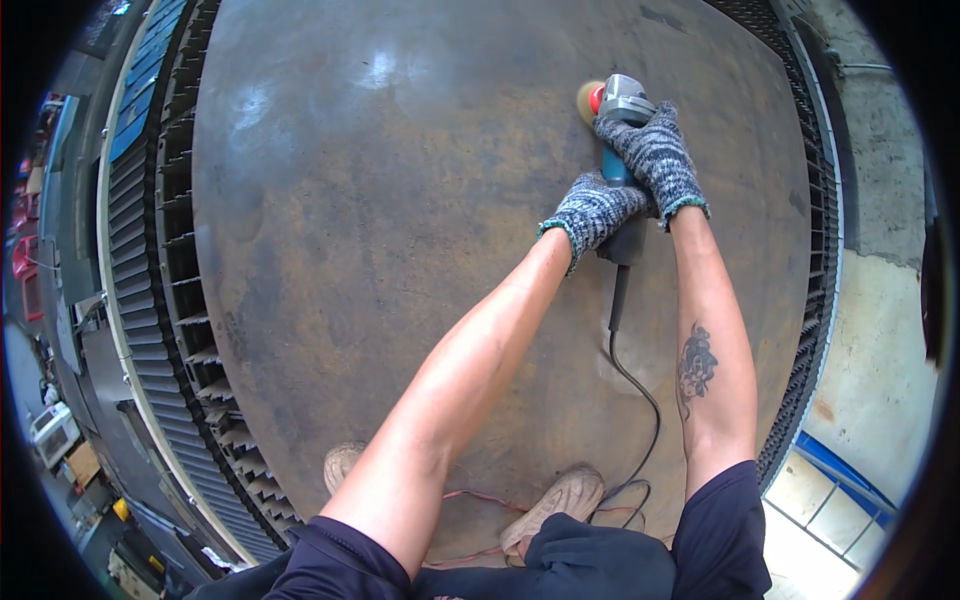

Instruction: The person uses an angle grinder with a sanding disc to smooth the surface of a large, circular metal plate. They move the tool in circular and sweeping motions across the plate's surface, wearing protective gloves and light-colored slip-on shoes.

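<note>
Both my hands wear grey speckled knit gloves and grip an angle grinder (617, 166) with a teal body and silver head. My left hand (598, 207) wraps the rear of the body, near where the black cord leaves it. Further forward, my right hand (655, 150) closes round the tool just behind the head. A round tan disc (588, 103) with a red hub sits on the head's left side, tilted at the surface of a large brown-grey metal sheet (400, 250). Whether the disc spins or touches the sheet, I cannot tell.
The black power cord (652, 400) runs back toward my shoes (565, 500), which stand on the sheet. Thin reddish cable lies beside them. Slatted metal grating (205, 350) borders the sheet on the left, with more along the right. Assorted workshop items stand far left.
</note>
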The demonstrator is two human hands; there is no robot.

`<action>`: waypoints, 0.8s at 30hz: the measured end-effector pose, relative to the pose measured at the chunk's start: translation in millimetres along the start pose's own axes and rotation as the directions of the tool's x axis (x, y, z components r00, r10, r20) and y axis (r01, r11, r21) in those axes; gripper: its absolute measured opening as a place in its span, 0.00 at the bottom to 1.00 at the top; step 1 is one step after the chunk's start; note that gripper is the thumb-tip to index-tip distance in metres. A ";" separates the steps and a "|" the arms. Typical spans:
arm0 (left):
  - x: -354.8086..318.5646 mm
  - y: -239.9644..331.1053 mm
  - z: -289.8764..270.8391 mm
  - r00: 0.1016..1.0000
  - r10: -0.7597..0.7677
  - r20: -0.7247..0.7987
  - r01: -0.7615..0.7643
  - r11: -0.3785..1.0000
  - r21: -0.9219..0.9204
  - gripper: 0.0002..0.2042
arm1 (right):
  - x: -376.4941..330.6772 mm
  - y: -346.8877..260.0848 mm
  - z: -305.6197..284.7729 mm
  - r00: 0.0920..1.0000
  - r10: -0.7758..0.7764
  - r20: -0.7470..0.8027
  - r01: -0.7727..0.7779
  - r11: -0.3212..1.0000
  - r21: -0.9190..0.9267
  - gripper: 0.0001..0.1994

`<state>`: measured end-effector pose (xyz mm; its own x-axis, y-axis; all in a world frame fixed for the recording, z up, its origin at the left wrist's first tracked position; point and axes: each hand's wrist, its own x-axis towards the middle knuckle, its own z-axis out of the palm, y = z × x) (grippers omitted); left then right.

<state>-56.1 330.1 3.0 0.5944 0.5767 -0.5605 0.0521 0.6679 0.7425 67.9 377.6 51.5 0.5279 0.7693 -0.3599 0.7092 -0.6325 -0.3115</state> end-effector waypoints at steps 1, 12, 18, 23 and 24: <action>-8.5 15.5 -5.6 0.999 -0.037 0.009 0.037 0.999 -0.004 0.21 | -1.3 -8.3 -4.8 1.000 -0.001 -0.004 0.001 1.000 0.012 0.63; -76.3 42.6 -79.2 0.995 -0.067 -0.074 0.067 0.998 -0.002 0.25 | -58.3 -109.8 12.3 0.996 0.033 0.089 -0.032 0.999 -0.009 0.63; -110.7 1.7 -125.1 0.985 0.025 -0.170 -0.050 0.988 -0.144 0.21 | -111.5 -167.0 41.3 0.988 0.002 0.154 0.005 0.999 -0.044 0.62; -155.1 -40.0 -175.0 0.931 0.072 -0.357 -0.203 0.916 -0.346 0.20 | -154.0 -224.9 96.8 0.971 -0.156 0.181 0.170 0.983 -0.066 0.62; -163.9 -40.0 -190.1 0.932 0.070 -0.356 -0.218 0.892 -0.396 0.20 | -163.4 -242.5 101.6 0.967 -0.182 0.177 0.196 0.979 -0.063 0.62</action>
<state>-308.1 298.3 -4.6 0.2719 0.7513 -0.6013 -0.4010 0.6565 0.6389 -237.8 396.0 96.5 0.2989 0.8430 -0.4473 0.8266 -0.4629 -0.3201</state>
